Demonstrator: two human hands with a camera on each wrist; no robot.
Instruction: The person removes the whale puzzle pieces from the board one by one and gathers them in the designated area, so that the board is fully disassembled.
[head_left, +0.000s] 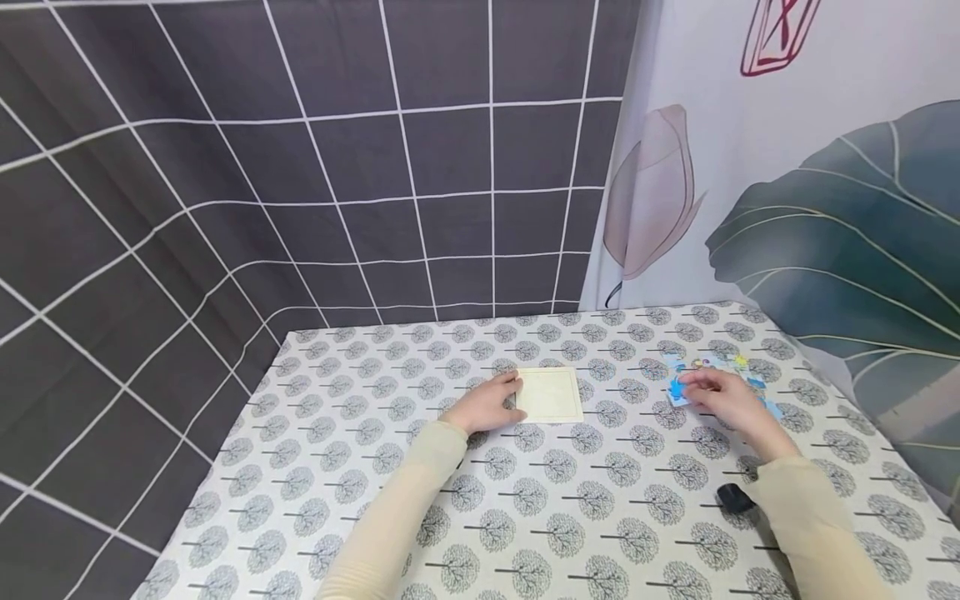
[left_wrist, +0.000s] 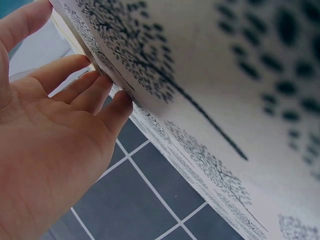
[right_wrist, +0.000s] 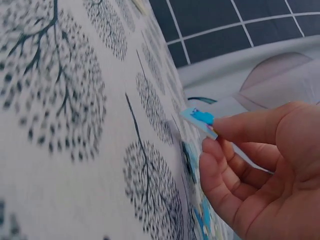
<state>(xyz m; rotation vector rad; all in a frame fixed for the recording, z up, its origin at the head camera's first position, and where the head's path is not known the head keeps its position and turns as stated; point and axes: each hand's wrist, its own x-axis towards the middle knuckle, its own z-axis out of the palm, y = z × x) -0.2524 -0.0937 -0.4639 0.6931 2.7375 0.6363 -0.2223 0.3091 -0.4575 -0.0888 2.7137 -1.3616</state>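
Note:
A thin cream square board (head_left: 551, 396) with a raised-looking border lies flat on the patterned cloth. My left hand (head_left: 487, 406) rests at its left edge, thumb and fingers spread along that side; the left wrist view shows the fingers (left_wrist: 92, 95) loosely extended against the cloth and the board's edge. Farther right, my right hand (head_left: 726, 400) pinches a light blue jigsaw puzzle piece (right_wrist: 200, 117) between thumb and fingertips, raised above the cloth. Several more puzzle pieces (head_left: 756, 384) lie loose beneath and around this hand, partly hidden by it.
A white tablecloth (head_left: 555, 517) printed with grey trees covers the table. A small black object (head_left: 733, 498) shows beside the right sleeve. Behind stand a dark gridded curtain (head_left: 450, 158) and a pale floral curtain (head_left: 675, 67).

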